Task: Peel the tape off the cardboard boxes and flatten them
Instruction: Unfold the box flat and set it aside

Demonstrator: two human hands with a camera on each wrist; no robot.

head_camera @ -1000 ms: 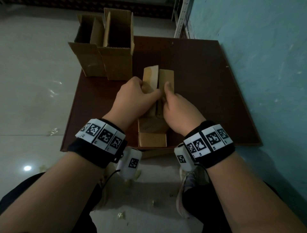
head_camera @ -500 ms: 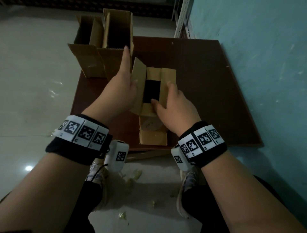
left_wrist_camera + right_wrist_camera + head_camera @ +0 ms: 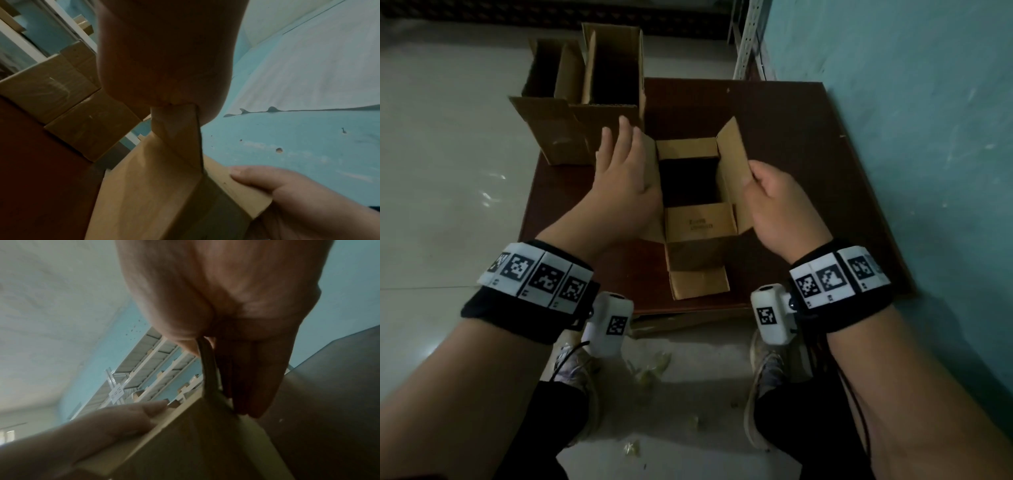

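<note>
A small cardboard box (image 3: 700,222) stands on the brown board (image 3: 791,137), its top flaps spread and its dark inside showing. My left hand (image 3: 619,181) lies with straight fingers against the left flap (image 3: 650,154) and presses it outward; in the left wrist view the flap (image 3: 176,133) comes out from under the palm. My right hand (image 3: 774,202) pinches the right flap (image 3: 732,161), thumb on the inner face and fingers behind. The right wrist view shows that flap's edge (image 3: 207,366) between thumb and fingers. No tape shows on the box.
Two taller open cardboard boxes (image 3: 551,137) (image 3: 613,68) stand at the board's far left corner. A teal wall (image 3: 911,137) runs close along the right. Bits of peeled tape (image 3: 650,370) lie on the pale floor between my shoes. A metal shelf frame (image 3: 748,37) stands behind.
The box's top flaps were shut under both hands and now stand spread apart. My left hand swung its flap out to the left, my right hand drew the other to the right.
</note>
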